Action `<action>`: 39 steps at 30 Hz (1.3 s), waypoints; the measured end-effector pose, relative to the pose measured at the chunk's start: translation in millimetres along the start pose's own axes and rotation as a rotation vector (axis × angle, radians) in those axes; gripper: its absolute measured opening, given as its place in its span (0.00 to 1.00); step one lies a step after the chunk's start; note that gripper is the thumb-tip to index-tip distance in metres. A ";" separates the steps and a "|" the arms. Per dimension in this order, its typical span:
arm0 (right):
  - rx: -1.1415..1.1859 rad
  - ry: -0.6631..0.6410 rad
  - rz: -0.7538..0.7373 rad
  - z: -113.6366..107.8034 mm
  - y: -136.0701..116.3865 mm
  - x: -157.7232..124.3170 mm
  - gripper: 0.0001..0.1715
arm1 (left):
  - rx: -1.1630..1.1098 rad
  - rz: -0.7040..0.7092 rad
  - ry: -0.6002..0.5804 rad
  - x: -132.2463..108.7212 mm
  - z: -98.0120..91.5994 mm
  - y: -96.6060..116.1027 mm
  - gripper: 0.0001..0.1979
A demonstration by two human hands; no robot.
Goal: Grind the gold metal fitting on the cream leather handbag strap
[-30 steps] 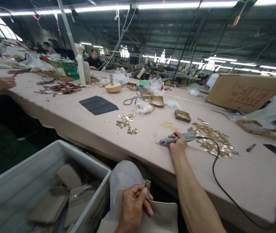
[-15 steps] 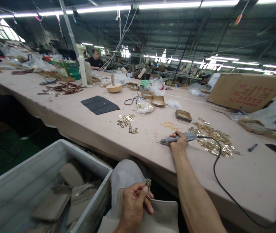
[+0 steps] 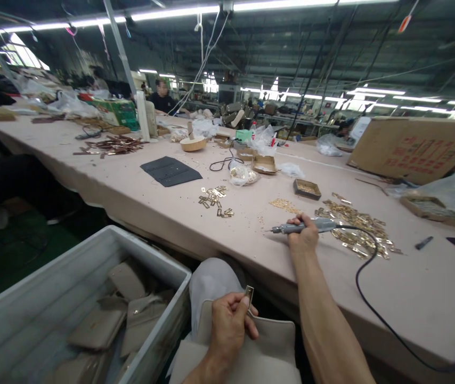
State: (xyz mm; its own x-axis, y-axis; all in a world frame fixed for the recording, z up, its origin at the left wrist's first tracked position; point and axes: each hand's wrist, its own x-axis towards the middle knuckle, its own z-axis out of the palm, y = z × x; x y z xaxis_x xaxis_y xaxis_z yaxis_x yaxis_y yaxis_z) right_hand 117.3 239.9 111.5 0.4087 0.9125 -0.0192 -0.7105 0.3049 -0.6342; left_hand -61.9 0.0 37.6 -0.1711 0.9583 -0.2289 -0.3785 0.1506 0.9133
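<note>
My right hand (image 3: 303, 234) rests on the long pink table (image 3: 139, 197), closed around a grey corded electric screwdriver (image 3: 291, 228) whose tip points left. Its black cable (image 3: 365, 290) trails to the right. My left hand (image 3: 229, 326) is low over my lap, pinching a small gold metal clasp (image 3: 248, 292) upright against a beige leather bag (image 3: 263, 352). A heap of gold metal clasps (image 3: 357, 230) lies just right of my right hand.
A grey bin (image 3: 91, 277) with beige bags stands at lower left. On the table are a smaller group of gold parts (image 3: 214, 198), a small box of screws (image 3: 306, 189), a dark leather piece (image 3: 170, 171) and a cardboard box (image 3: 415, 146). A person sits far off.
The view has shifted slightly right and up. A co-worker's hand at the far left table edge has gone from view. My hands keep the same hold.
</note>
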 end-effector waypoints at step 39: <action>-0.522 -0.675 0.000 -3.5 -11.7 -192.4 0.11 | 0.078 0.004 -0.036 -5.2 5.1 -8.8 0.17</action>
State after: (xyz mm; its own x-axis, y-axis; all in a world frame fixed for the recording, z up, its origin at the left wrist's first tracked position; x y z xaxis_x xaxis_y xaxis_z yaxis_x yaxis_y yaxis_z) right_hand 49.0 59.8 119.9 -0.1382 0.9301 0.3403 -0.2872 0.2912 -0.9126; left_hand -53.1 -5.1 32.5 -0.1392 0.9668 -0.2141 -0.3057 0.1637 0.9380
